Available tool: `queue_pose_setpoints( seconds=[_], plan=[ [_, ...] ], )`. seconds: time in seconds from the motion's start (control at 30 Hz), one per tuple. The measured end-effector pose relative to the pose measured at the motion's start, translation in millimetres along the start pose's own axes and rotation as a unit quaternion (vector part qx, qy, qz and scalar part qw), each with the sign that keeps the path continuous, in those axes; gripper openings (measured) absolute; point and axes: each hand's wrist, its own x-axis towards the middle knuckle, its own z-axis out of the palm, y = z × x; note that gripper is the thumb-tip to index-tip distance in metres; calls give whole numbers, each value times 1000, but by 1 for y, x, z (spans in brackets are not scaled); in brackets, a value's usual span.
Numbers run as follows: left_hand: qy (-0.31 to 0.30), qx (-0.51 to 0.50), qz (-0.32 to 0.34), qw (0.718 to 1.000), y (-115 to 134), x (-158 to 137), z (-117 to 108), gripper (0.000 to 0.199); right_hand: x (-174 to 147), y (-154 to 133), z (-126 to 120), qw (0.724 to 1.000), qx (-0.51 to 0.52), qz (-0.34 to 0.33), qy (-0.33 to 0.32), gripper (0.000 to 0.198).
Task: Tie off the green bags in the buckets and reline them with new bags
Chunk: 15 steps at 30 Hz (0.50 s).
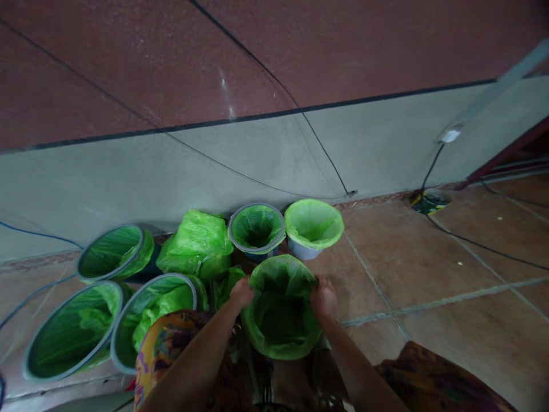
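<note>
A round bin lined with a green plastic bag (281, 343) stands between my feet, its mouth facing up toward me. The bag's edge is folded outward over the rim, so the bin's own wall is hidden. At the left side of that rim, my left hand (242, 290) is closed on the bag's edge. My right hand (325, 297) grips the same bag at the right side. Just beyond it stand a white bucket with a light green liner (315, 223) and a grey-rimmed bin (257, 226), also lined in green.
Several larger grey-rimmed bins with green liners (72, 329) stand at the left. A puffed-up green bag (197, 240) sits by the wall (206, 154). Cables run down the wall and over the tiled floor (377, 269). A dark can (431, 200) stands at the right.
</note>
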Motion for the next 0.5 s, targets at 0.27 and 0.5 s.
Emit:
queue_pose_setpoints(
  seconds=[0.27, 0.5],
  plan=[
    [155, -48, 55, 985, 32, 17, -27, 60, 35, -16, -17, 997, 53, 27, -55, 34],
    [164, -140, 67, 974, 31, 30, -23, 19, 26, -19, -22, 998, -54, -2, -37, 22]
  ],
)
